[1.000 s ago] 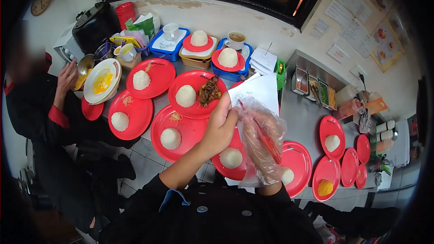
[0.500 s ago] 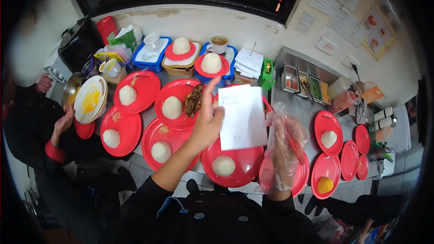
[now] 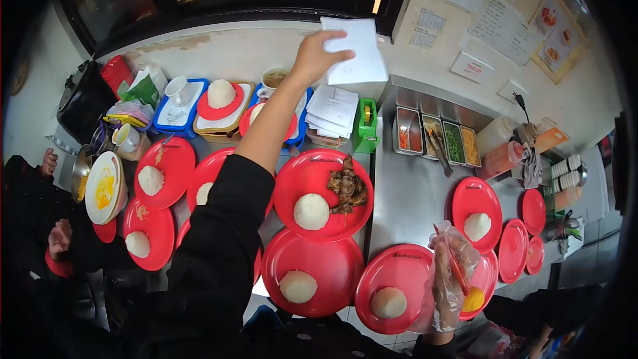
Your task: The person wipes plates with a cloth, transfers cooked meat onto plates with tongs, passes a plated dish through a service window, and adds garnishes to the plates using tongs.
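Note:
My left hand (image 3: 315,57) is stretched up toward the window wall, pinching a white paper slip (image 3: 362,56) between thumb and fingers. A clear plastic glove covers my right hand (image 3: 449,279), which hangs low over the red plates at the front right. Its fingers are closed around a thin red item, its kind unclear through the plastic. Beneath it a red plate (image 3: 407,266) carries a rice mound (image 3: 389,302). Another red plate (image 3: 290,179) holds rice (image 3: 311,211) and grilled meat skewers (image 3: 347,186). My left sleeve partly hides several plates.
Stacked paper slips (image 3: 332,110) stand beside a green tape dispenser (image 3: 366,126) along the wall. Metal topping tins (image 3: 407,131) with tongs (image 3: 438,149) sit to the right. At far left, a co-worker's hand (image 3: 60,238) is near white plates (image 3: 101,186). Steel counter (image 3: 405,206) shows between.
My left hand has lifted the paper slip up and away toward the window. My gloved right hand has moved lower and to the right. The view has shifted right.

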### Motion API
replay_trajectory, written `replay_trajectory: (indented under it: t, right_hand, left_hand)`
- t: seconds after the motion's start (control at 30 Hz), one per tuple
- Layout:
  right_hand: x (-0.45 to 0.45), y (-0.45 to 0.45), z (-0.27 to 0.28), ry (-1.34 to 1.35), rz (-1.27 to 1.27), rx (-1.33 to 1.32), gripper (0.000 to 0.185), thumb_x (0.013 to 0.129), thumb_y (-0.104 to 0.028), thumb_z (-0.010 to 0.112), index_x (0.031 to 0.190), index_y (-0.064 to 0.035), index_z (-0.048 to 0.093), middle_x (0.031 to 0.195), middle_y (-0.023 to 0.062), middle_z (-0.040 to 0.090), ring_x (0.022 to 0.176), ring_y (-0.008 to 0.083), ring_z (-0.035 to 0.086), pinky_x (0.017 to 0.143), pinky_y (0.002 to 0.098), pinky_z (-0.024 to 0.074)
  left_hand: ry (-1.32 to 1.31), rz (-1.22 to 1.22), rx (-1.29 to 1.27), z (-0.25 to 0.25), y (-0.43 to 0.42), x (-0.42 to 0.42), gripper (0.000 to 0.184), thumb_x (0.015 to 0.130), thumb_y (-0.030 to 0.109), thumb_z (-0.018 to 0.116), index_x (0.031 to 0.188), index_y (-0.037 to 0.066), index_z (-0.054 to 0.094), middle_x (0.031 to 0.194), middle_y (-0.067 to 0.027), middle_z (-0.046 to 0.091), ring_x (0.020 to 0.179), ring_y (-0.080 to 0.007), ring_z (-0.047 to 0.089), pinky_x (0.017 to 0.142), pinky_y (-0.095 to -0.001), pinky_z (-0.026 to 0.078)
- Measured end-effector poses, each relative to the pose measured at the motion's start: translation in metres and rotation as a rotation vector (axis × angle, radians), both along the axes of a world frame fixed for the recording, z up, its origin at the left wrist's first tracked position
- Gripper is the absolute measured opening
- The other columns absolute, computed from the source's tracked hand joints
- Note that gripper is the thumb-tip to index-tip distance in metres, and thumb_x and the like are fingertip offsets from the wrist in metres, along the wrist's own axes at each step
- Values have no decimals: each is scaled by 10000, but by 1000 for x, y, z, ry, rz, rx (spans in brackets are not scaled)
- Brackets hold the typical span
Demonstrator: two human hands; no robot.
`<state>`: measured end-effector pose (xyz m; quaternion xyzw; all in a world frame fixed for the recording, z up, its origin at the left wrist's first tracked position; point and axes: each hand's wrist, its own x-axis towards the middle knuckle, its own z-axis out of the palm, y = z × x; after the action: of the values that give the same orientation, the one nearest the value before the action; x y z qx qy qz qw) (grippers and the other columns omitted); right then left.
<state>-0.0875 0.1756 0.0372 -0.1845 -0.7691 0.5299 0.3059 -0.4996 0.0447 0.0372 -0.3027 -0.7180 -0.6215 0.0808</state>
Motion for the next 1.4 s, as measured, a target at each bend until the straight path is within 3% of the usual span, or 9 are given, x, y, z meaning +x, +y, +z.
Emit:
replay_trajectory:
  t: [0.13,0.3,0.4,0.63,0.8,0.87,0.97,1.1,1.4]
  right_hand:
    - [-22,24,-7,-57,27,163,118,845,-68,575,906,32,589,825,113,604,709,154,560,630,278,450]
    - [-106,53,-17,-146,157,224,104,816,-94,621,897,-33,599,767,68,580,673,127,525,607,264,429]
    - [-193,72,-54,111,297,51,131,802,-124,644,895,-63,576,735,-1,548,669,79,503,612,222,430]
    - [-370,112,-154,96,420,-274,122,804,-176,621,813,-54,617,683,37,547,643,124,551,561,288,466]
    - [-402,100,-155,-524,172,702,233,789,-245,652,820,-57,516,628,58,499,524,155,506,484,307,437]
    - [-375,109,-158,-251,224,798,234,800,-252,638,772,-56,512,608,56,490,519,155,499,487,311,425]
    - [-313,114,-115,-94,237,341,374,829,-316,595,595,-53,467,533,54,442,512,144,470,499,310,394]
    - [-176,136,-53,-177,310,1048,369,852,-362,526,690,-33,566,628,182,552,611,332,560,559,421,424]
    - [224,256,-21,-671,-111,953,267,827,-316,566,846,-53,609,756,183,586,717,359,587,646,451,475]
  left_hand:
    - [-81,-32,-550,-137,-8,-40,470,573,252,822,980,66,678,1030,-181,634,970,-292,599,889,-353,441]
    - [-105,-64,-570,-143,0,-28,581,594,300,814,1104,98,622,1081,-171,605,1019,-299,572,905,-352,427]
    - [-31,53,-739,-120,4,-4,839,620,341,793,1326,130,392,1262,-253,360,1168,-403,408,972,-433,370]
    - [20,99,-348,-78,-65,116,608,730,130,713,1267,89,431,1242,-164,386,1130,-308,450,923,-373,422]
    - [-291,157,-353,-65,-123,244,483,749,63,690,1194,90,502,1255,-105,404,1006,-195,526,782,-298,494]
    - [-327,187,-359,-58,-136,287,464,753,40,681,1181,87,510,1260,-88,408,993,-171,522,765,-280,496]
    - [-437,201,-331,-57,-146,348,433,779,27,657,1183,81,513,1218,-81,459,995,-148,524,751,-262,488]
    - [-640,-44,-345,-51,-130,423,329,817,44,635,1135,61,552,1032,-38,596,893,-98,564,712,-238,468]
    - [-713,-575,-444,-102,9,592,320,859,193,617,1132,35,562,951,-69,657,816,-130,612,714,-266,476]
